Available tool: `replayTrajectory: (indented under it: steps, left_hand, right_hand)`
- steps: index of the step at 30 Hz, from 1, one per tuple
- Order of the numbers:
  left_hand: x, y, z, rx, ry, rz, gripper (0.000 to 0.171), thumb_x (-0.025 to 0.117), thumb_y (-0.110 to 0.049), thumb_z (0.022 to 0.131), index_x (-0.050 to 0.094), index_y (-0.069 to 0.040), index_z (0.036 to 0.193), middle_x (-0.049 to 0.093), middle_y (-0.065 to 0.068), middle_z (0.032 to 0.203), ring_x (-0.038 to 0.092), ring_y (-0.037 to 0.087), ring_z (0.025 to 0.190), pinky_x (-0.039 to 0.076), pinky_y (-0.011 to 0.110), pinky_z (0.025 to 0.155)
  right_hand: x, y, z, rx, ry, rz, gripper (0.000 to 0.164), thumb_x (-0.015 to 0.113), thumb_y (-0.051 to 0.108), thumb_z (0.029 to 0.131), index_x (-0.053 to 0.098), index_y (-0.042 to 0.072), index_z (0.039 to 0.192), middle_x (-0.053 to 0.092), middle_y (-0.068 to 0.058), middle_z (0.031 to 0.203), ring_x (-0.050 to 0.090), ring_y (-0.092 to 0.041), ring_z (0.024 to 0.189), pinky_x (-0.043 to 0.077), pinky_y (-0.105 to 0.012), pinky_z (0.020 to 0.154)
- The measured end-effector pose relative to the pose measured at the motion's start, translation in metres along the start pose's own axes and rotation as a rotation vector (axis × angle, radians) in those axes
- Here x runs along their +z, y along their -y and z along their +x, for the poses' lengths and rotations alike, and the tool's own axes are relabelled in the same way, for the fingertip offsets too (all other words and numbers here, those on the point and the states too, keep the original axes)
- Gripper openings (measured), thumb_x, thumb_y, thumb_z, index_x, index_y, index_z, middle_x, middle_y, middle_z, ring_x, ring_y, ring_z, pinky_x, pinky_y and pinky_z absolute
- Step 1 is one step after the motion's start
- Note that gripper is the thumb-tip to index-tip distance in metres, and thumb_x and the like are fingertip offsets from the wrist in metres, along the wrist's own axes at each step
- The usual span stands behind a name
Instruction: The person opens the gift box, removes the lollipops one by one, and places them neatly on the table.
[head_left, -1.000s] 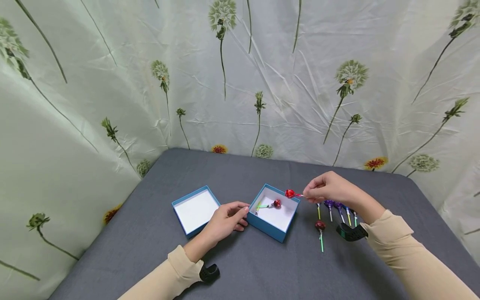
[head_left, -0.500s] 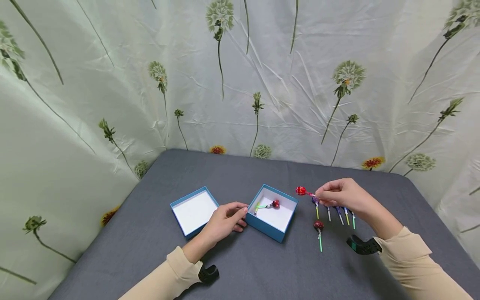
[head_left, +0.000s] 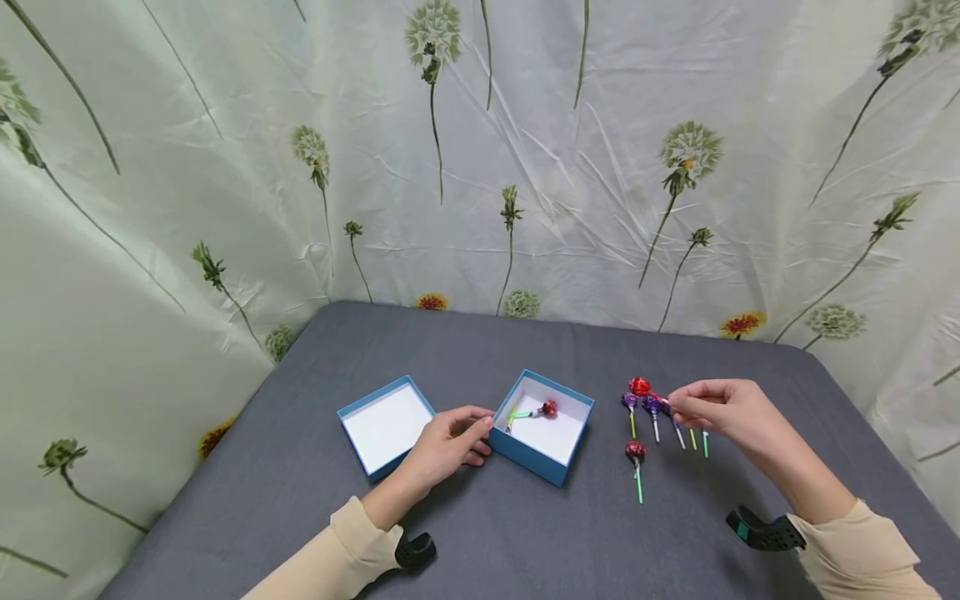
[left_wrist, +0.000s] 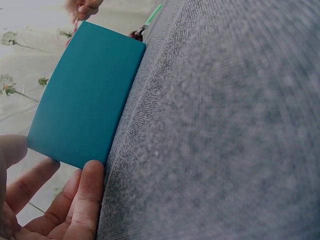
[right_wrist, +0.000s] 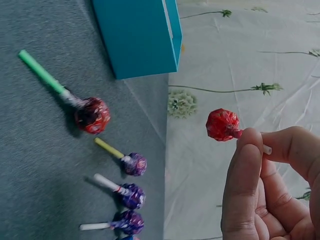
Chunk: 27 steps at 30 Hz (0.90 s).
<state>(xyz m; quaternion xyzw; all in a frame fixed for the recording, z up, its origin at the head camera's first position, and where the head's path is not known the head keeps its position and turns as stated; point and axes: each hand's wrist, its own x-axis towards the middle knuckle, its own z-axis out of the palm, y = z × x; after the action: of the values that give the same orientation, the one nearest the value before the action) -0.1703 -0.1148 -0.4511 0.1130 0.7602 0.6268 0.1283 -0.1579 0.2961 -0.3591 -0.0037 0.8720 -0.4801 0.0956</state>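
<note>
My right hand pinches the stick of a red-wrapped lollipop between thumb and fingertips. In the right wrist view, the same red lollipop points away from the fingers, with the white stick end showing past them. My left hand holds the near-left corner of an open blue box, its thumb at the rim. Inside the box lie a dark red lollipop with a green stick and a yellow stick with its head hidden. Beneath the right hand lie several purple-wrapped lollipops in a row, partly covered by it.
A blue lid, white inside, lies left of the box, beside the left forearm. Another dark red lollipop with a green stick lies right of the box, in front of the purple row. A flower-patterned curtain hangs behind the grey table.
My right hand has moved right and toward me with the red lollipop, from over the box's edge to above the purple row. The left hand stays at the box corner.
</note>
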Motion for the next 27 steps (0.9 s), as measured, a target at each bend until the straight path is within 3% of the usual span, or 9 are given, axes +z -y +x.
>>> replayTrajectory:
  steps: [7,15,27]
  left_hand:
    - [0.001,0.003,-0.003,-0.012,0.002,-0.001,0.039,0.064,-0.031,0.110,0.069,-0.003,0.137,0.073,0.014,0.110,0.076,0.019,0.094,0.067,0.035,0.081]
    - [0.001,0.003,0.000,-0.003,-0.003,-0.002,0.038,0.064,-0.030,0.110,0.069,-0.002,0.135,0.073,0.014,0.108,0.076,0.019,0.092,0.067,0.035,0.079]
    - [0.002,0.000,0.001,-0.005,-0.012,0.005,0.037,0.063,-0.028,0.110,0.070,-0.003,0.136,0.073,0.015,0.108,0.076,0.019,0.092,0.067,0.034,0.078]
  right_hand:
    - [0.001,-0.012,-0.013,0.040,-0.029,0.005,0.040,0.068,0.024,0.108,0.070,-0.013,0.125,0.080,0.001,0.100,0.076,-0.006,0.088,0.062,-0.018,0.080]
    - [-0.001,-0.023,-0.023,0.079,-0.052,0.009,0.037,0.067,0.025,0.108,0.073,-0.009,0.121,0.079,0.005,0.096,0.075,-0.005,0.086,0.064,-0.022,0.081]
    - [-0.001,-0.038,-0.033,0.162,-0.076,-0.024,0.036,0.064,0.024,0.110,0.074,-0.009,0.121,0.082,0.000,0.099,0.076,-0.006,0.085,0.064,-0.023,0.079]
